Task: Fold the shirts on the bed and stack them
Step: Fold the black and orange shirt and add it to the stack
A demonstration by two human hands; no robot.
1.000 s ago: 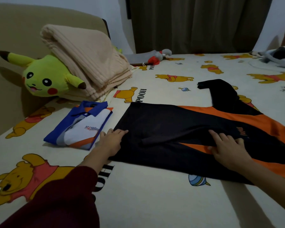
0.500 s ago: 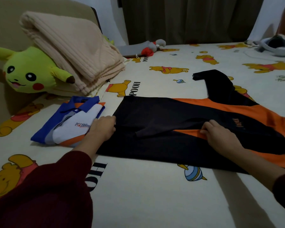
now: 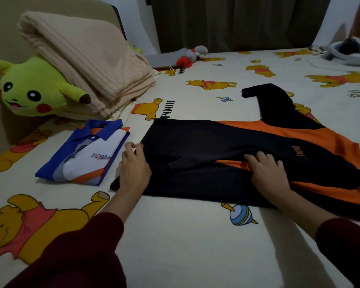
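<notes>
Left hand [image 3: 133,167]: at the hem end of the black and orange shirt [image 3: 227,146], fingers curled at the hem edge; whether they pinch the cloth or only rest on it cannot be told. Right hand [image 3: 267,171]: fingers spread flat, pressing the shirt's middle where a black fold crosses an orange panel.

The shirt lies flat on the bed [image 3: 185,235], chest end away to the right, one long black sleeve [image 3: 274,102] stretched beyond it toward the curtain [image 3: 237,21]. Its near side appears already turned in.

Just left of the shirt's hem lies a folded blue and white polo shirt [image 3: 85,154], apart from the left hand. Further left of the shirt: a folded beige blanket [image 3: 87,59] and a yellow plush toy [image 3: 33,90].

Judgement: second shirt is mid-fold; one shirt is done. Next move likely calls for bringing the far sleeve across the body, then folding the hem toward the collar while the right hand holds the crease. Stacking onto the polo remains.
</notes>
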